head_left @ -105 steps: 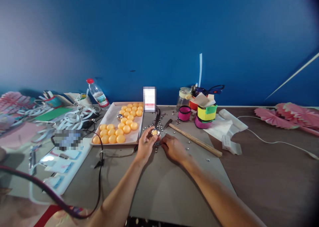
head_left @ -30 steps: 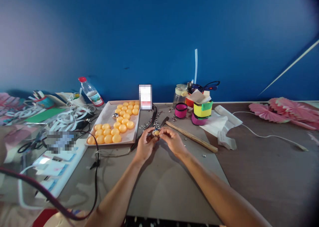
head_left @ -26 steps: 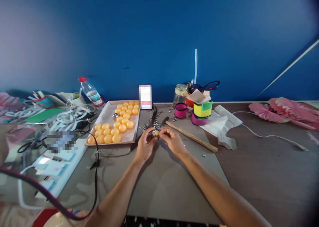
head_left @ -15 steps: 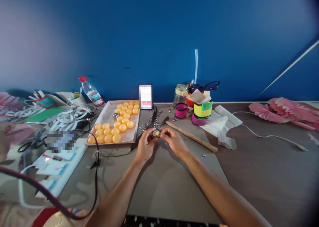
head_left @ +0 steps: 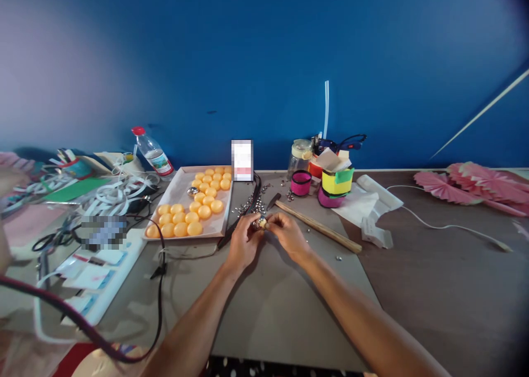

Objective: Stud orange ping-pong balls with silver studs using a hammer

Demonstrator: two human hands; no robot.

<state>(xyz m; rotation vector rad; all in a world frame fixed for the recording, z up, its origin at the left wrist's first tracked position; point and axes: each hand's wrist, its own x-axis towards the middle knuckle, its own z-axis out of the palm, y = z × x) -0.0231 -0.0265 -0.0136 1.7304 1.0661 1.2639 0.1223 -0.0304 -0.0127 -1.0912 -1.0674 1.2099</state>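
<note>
My left hand [head_left: 243,240] is closed around a small orange ball [head_left: 262,222] partly covered with silver studs, held just above the grey mat [head_left: 273,305]. My right hand [head_left: 288,232] pinches at the ball's right side, fingertips pressed together on it; whether a stud sits between them is too small to tell. A scatter of loose silver studs [head_left: 252,203] lies on the mat just beyond both hands. A tray [head_left: 182,188] of several plain orange balls [head_left: 182,222] stands to the left, with one stud-covered ball [head_left: 192,190] in it.
A wooden-handled hammer [head_left: 318,228] lies right of my hands. Rolls of coloured tape [head_left: 335,185], a jar [head_left: 299,155] and a water bottle [head_left: 152,152] stand at the back. Black cables [head_left: 161,261], a white power strip [head_left: 88,280] and white strips crowd the left. Pink paper fans [head_left: 475,185] lie far right.
My right hand has come up from the loose studs on the mat to the ball in my left hand and now pinches against it. The ball has shifted slightly right.
</note>
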